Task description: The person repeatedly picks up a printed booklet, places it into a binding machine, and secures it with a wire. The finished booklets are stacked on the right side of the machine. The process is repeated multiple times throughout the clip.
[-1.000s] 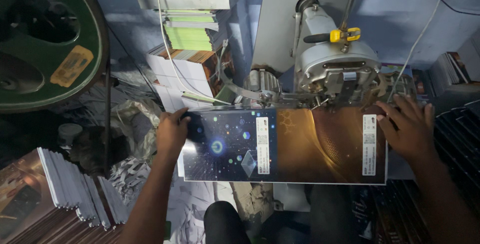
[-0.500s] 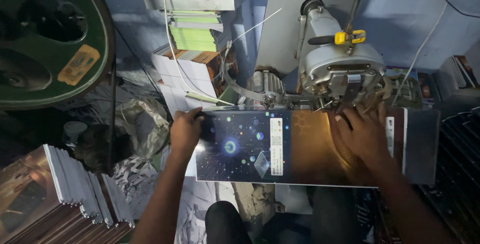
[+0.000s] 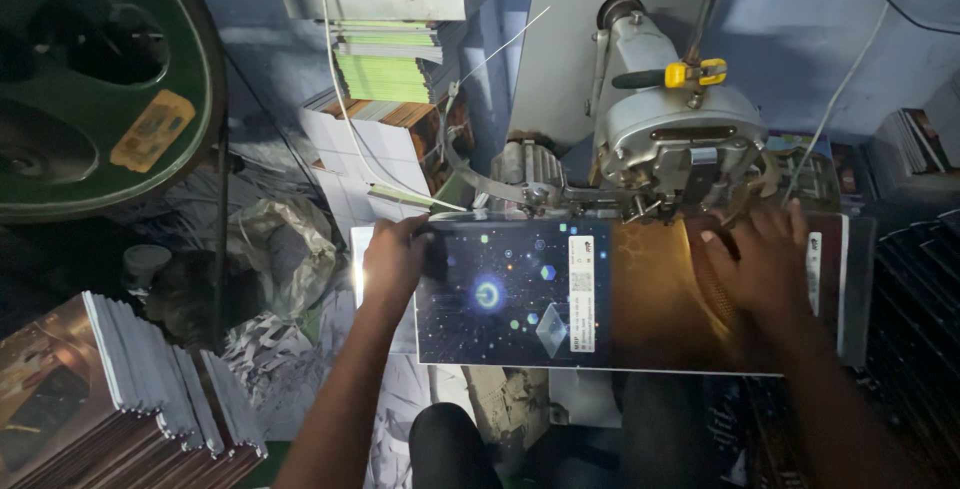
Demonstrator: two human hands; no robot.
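Observation:
A glossy booklet cover, dark blue with star shapes on its left half and brown on its right, lies opened flat under the head of a grey stitching machine. My left hand grips the cover's left edge. My right hand lies flat on the brown right half, fingers pointing up toward the machine head.
A slanted stack of finished booklets sits at the lower left. Green and white paper stacks stand behind the machine. A large green wheel fills the upper left. Crumpled plastic and paper scraps lie below. My knee shows at the bottom.
The cover has slid to the right under the machine head. My right hand moved left from the cover's right edge onto its brown half; my left hand followed the left edge.

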